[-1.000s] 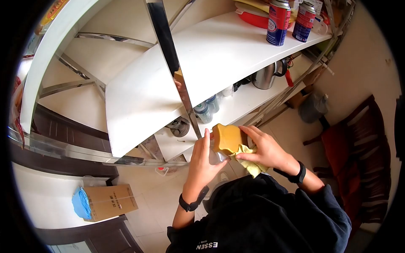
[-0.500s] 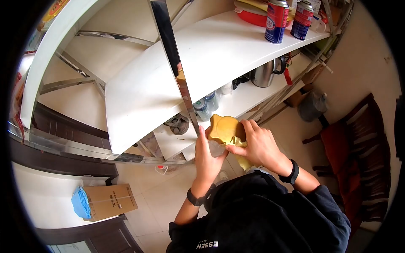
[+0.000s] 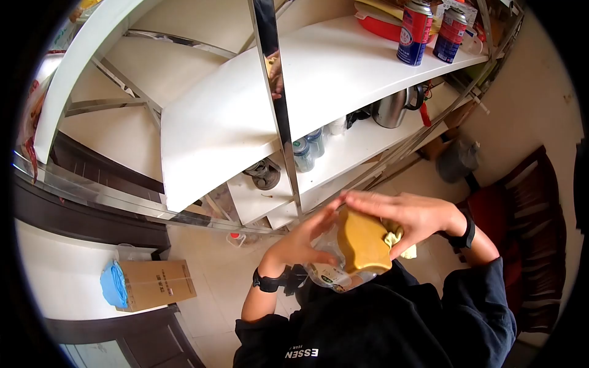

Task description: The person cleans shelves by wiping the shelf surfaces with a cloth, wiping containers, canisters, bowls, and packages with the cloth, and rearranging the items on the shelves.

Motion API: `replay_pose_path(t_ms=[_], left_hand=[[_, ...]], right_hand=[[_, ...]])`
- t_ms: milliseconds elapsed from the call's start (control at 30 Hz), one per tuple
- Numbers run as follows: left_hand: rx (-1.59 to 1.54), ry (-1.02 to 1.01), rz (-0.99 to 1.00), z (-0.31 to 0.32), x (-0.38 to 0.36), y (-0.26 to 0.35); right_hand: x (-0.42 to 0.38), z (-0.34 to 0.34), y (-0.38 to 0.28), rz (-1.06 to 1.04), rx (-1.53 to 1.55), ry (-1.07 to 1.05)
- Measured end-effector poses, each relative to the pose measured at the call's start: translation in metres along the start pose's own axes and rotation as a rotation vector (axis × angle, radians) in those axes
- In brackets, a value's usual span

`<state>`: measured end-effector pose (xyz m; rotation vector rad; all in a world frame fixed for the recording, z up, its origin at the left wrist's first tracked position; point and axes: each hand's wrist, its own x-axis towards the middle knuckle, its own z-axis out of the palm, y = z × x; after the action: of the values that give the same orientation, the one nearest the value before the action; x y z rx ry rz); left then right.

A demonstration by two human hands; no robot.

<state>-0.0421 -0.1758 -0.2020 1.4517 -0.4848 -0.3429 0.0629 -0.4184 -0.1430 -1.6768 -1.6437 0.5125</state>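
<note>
A clear plastic jar (image 3: 331,279) with a gold-yellow, wavy-edged lid (image 3: 363,242) is held tilted in front of my chest. My left hand (image 3: 300,245) is closed around the transparent body, thumb along its near side. My right hand (image 3: 411,218) bends over the lid's far edge, fingers reaching toward the left fingertips. A crumpled pale yellow cloth (image 3: 394,238) is pinched under that hand, against the side of the lid. Part of a label shows through the jar's lower wall.
A white shelf (image 3: 221,129) with a chrome post (image 3: 279,104) stands ahead. It bears two spray cans (image 3: 415,34) and a red basin (image 3: 375,24). Lower down are a steel kettle (image 3: 391,109), glass jars (image 3: 304,153) and a shoe (image 3: 264,173). A cardboard box (image 3: 159,284) and a wooden chair (image 3: 537,245) flank me.
The jar has come lower and closer to my body, turning so that the lid faces right. My right hand has shifted over the lid's far edge; the left has moved down the body.
</note>
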Motion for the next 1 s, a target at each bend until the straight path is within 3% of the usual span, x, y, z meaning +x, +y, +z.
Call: replay_pose_path(t_ms=[167,267,433,533,700,900,1000], left_hand=[[-0.196,-0.088,-0.181,0.007,-0.008,-0.011],[-0.1,-0.16,-0.247,0.011,-0.01,-0.003],[-0.181,-0.088,-0.297,0.022,-0.018,-0.014],[-0.219,0.024,-0.337,0.023,-0.021,-0.016],[-0.219,0.178,-0.345,0.036,-0.031,-0.011],[-0.13,0.194,-0.294,0.052,-0.04,0.0],[-0.062,0.156,-0.37,0.051,-0.04,0.023]], right_hand=[[0.008,0.001,-0.008,0.053,-0.068,-0.212],[0.014,0.001,-0.013,-0.007,-0.185,-0.263],[0.017,0.013,-0.01,-0.138,-0.262,-0.327],[0.024,0.004,-0.023,-0.1,-0.456,-0.425],[0.028,0.005,-0.023,-0.158,-0.526,-0.478],[0.024,0.01,-0.03,-0.163,-0.523,-0.487],[0.021,0.008,-0.036,-0.179,-0.53,-0.455]])
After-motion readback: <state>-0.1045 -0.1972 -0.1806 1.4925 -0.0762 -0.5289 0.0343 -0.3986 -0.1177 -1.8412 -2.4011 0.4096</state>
